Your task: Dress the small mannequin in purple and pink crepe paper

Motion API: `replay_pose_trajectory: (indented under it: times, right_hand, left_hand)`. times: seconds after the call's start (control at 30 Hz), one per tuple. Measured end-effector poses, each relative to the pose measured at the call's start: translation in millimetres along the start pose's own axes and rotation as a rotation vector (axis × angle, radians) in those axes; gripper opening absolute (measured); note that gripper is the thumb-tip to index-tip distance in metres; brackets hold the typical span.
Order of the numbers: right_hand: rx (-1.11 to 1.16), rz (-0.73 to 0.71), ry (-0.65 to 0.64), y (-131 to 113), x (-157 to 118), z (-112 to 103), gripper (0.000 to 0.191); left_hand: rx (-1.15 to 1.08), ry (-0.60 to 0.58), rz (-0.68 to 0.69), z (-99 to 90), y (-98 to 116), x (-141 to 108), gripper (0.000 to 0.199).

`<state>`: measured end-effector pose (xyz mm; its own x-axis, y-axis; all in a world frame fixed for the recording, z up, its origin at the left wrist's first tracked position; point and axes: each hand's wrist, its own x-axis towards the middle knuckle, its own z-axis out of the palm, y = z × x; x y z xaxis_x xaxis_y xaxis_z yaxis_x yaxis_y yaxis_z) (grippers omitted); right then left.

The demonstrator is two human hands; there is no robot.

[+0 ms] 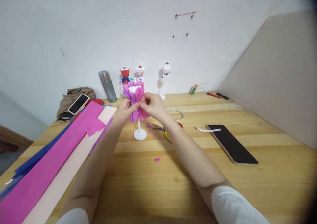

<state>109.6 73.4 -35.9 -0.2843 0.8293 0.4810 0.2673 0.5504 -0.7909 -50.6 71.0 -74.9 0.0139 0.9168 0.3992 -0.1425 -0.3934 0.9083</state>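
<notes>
A small white dress form (139, 134) stands upright on its round base, wrapped in a ruffled pink-purple crepe paper dress (133, 93). My left hand (126, 111) closes on the dress's left side at the waist, thumb across the front. From the right, my right hand (153, 106) pinches the crepe at the waist, its fingertips close to the left thumb. Scissors (166, 131) with red and yellow handles lie open on the table, partly behind my right forearm. Pink paper scraps (158, 159) lie near the base.
Several more dress forms (166, 70) stand along the wall, beside a grey bottle (107, 86). Long crepe paper strips (54, 164) and a phone (79, 104) on cloth are at left. A tape roll (176, 114), a dark tablet (231, 144) and a glue stick (194, 89) lie right.
</notes>
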Motion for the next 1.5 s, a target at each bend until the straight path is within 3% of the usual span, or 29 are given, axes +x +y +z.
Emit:
replay_pose_trajectory:
  times: [0.13, 0.43, 0.6, 0.77, 0.97, 1.17, 1.37, 1.5]
  right_hand:
    - [0.043, -0.015, -0.069, 0, 0, -4, 0.017]
    - [0.128, -0.008, -0.178, -4, -2, -11, 0.020]
    - [0.142, -0.038, -0.249, -5, -3, -22, 0.021]
    - [0.106, -0.034, -0.225, -1, -1, -26, 0.013]
    - [0.074, -0.036, -0.130, -2, -1, -28, 0.008]
    - [0.061, -0.043, -0.136, -7, -5, -25, 0.021]
    - [-0.150, -0.053, -0.098, -8, -5, -16, 0.023]
    - [-0.174, -0.027, -0.103, -5, -3, -14, 0.024]
  left_hand:
    - [-0.033, 0.037, -0.033, -1.0, 0, 0, 0.050]
    - [-0.065, -0.048, -0.032, -9.0, 5, -1, 0.051]
    - [0.117, 0.001, 0.065, -15.6, 18, -2, 0.042]
    - [0.328, 0.057, 0.145, -11.9, 27, -4, 0.031]
    - [0.293, 0.041, 0.155, -0.9, 31, -9, 0.025]
    - [0.230, 0.044, 0.104, -5.8, 19, -3, 0.027]
    - [0.210, 0.010, 0.054, -9.1, 9, -1, 0.033]
    - [0.158, 0.022, 0.053, -9.6, -1, 0, 0.040]
